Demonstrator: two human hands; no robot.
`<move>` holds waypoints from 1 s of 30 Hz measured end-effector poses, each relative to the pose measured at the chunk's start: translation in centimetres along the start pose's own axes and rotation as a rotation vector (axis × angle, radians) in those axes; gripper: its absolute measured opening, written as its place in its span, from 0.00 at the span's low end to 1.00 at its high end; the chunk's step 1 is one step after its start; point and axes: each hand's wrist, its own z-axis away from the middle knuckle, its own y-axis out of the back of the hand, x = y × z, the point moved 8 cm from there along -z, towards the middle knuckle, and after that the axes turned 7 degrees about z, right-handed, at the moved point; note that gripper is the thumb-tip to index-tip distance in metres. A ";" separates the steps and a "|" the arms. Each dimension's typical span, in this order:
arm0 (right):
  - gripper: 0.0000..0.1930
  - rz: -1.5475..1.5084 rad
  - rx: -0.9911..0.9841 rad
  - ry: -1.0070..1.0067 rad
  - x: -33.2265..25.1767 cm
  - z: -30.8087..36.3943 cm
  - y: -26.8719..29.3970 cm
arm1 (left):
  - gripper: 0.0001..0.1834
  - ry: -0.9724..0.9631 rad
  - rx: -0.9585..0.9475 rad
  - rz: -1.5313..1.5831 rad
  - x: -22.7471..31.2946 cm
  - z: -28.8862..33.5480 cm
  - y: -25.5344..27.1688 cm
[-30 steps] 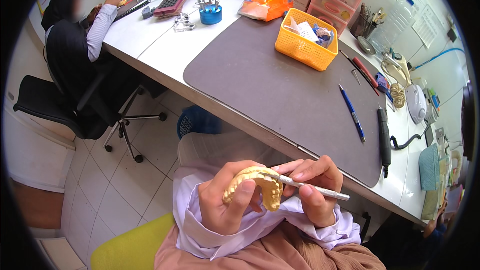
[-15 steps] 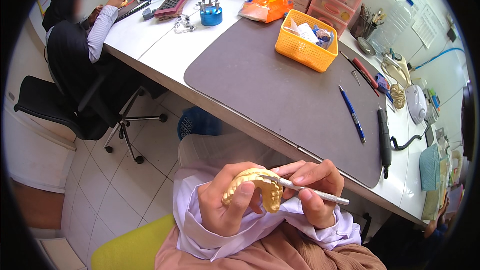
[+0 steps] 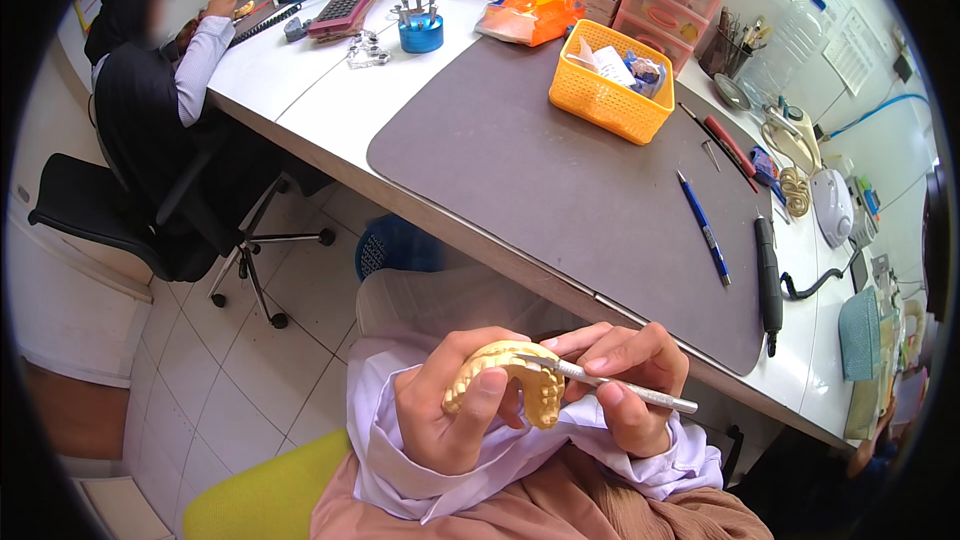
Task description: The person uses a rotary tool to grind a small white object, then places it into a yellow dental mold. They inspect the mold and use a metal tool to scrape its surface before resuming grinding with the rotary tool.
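Over my lap, my left hand (image 3: 447, 410) is closed around a cream-yellow dental model (image 3: 541, 399), a horseshoe-shaped arch with a row of teeth. The thumb presses on its near side and the fingers wrap behind it. Between thumb and fingers of my right hand (image 3: 640, 380) is a slim silver craft knife (image 3: 640, 393), held like a pen. Its blade points left and lies against the upper part of the arch. Fingertips of the right hand rest by the model's right edge.
On the bench's grey mat (image 3: 500, 170) are a yellow basket (image 3: 612, 105) with packets, a blue pen (image 3: 705, 228) and a black handpiece (image 3: 768, 285). An orange bag (image 3: 532, 12) and a pink drawer unit (image 3: 665, 5) stand behind. Another person (image 3: 150, 70) works at the far left.
The knife's tip has shifted slightly left along the arch, with the model barely moved. Far left, the other person's hand has shifted a little.
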 end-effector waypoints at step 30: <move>0.11 -0.027 0.230 0.021 -0.7 0.1 -0.3 | 0.19 -0.164 -0.126 0.041 -0.1 0.3 -0.6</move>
